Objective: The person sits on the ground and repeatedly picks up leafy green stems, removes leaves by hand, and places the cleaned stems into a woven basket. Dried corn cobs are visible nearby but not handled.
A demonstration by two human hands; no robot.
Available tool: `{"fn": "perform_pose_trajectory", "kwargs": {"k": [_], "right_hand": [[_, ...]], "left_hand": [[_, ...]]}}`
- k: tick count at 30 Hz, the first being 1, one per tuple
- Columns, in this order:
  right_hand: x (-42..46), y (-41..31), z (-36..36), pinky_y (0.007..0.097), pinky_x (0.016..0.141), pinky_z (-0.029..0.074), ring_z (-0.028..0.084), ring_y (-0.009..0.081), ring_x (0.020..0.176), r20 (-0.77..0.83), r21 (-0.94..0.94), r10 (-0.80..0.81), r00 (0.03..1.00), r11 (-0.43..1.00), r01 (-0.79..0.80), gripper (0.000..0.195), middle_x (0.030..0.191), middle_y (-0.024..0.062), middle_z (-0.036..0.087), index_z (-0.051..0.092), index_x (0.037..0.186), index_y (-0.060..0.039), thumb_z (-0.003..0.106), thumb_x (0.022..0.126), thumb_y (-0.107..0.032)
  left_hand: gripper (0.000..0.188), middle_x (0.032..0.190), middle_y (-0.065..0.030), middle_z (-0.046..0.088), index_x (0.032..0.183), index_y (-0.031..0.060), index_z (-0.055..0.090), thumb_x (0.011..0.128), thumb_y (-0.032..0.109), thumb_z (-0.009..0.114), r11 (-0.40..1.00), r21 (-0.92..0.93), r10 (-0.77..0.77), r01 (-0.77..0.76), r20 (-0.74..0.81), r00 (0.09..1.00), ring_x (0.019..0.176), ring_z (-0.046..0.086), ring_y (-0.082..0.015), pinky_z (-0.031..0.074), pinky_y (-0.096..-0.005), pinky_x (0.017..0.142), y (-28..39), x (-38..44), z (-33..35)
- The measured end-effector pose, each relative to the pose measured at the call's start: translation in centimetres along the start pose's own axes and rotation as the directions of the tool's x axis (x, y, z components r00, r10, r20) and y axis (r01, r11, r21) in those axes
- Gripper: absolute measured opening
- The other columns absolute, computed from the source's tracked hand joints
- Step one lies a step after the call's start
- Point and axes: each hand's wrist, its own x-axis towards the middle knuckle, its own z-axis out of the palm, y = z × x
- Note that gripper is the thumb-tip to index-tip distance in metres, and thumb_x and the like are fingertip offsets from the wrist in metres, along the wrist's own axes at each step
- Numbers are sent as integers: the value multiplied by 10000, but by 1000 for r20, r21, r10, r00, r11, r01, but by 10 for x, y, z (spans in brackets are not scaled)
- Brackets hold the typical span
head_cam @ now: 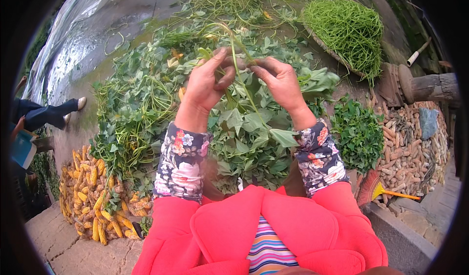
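My left hand point(212, 73) is closed around several green leaf stalks, with a long bent stem point(236, 64) rising beside its fingers and arching over. The fingertips of my right hand point(273, 75) pinch the vine near the middle, a little apart from the left fingers. One thin stalk runs down from the bend to a broad green leaf point(284, 137) by my right cuff. Below and around both hands spreads a heap of leafy vines point(245, 154). A cluster of large leaves point(318, 82) lies to the right of my right hand.
A round basket point(326, 48) heaped with green stalks is at the upper right. Corn cobs point(93, 198) lie lower left; bare-looking cobs point(406, 150), picked leaves point(357, 135) and a broom point(372, 190) are at right. A person point(47, 113) stands at the left edge.
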Motion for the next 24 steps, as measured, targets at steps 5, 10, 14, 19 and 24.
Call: {"fn": "perform_pose_trajectory", "kwargs": {"k": [5, 10, 14, 19, 24], "right_hand": [[2, -4, -6, 297, 691, 506, 650, 154, 757, -37, -166, -143, 989, 977, 135, 211, 888, 89, 698, 735, 1071, 8, 727, 903, -120], [12, -7, -49, 320, 699, 526, 676, 247, 770, 4, -490, -261, 965, 841, 230, 183, 935, 111, 701, 727, 1052, -12, 716, 889, -94], [15, 8, -73, 342, 693, 536, 680, 269, 778, -26, -547, -290, 957, 805, 229, 171, 928, 113, 714, 744, 1071, -65, 696, 913, -109], [15, 19, -119, 246, 701, 560, 662, 91, 738, -335, -80, 5, 942, 996, -33, 216, 881, 59, 736, 724, 1120, 12, 637, 992, -139], [12, -6, -66, 273, 652, 561, 709, 135, 730, -174, -270, 39, 984, 959, -86, 236, 845, 93, 750, 690, 1142, 13, 574, 1015, -150]], "left_hand": [[354, 736, 8, 565, 1233, -32, 611, 1058, 264, 531, 999, 42, -36, 34, 45, 998, 478, 316, -20, 229, -181, 452, 4, -2, -4], [285, 677, 61, 495, 1173, -38, 642, 1023, 202, 603, 962, 253, -116, 102, 42, 992, 490, 317, -13, 207, -189, 458, 13, -8, -7], [214, 709, 43, 513, 1140, -18, 637, 1017, 153, 601, 927, 342, -169, 151, 25, 985, 532, 369, -21, 229, -185, 469, 19, -20, -6], [196, 720, 16, 527, 1134, 24, 588, 1059, 192, 519, 964, 265, -38, -15, 195, 980, 580, 405, -41, 260, -191, 480, 31, -23, -24], [189, 830, -77, 659, 1096, 40, 585, 1068, 204, 495, 969, 248, -49, 7, 163, 985, 783, 624, -148, 452, -212, 658, 18, -13, -16]]}}
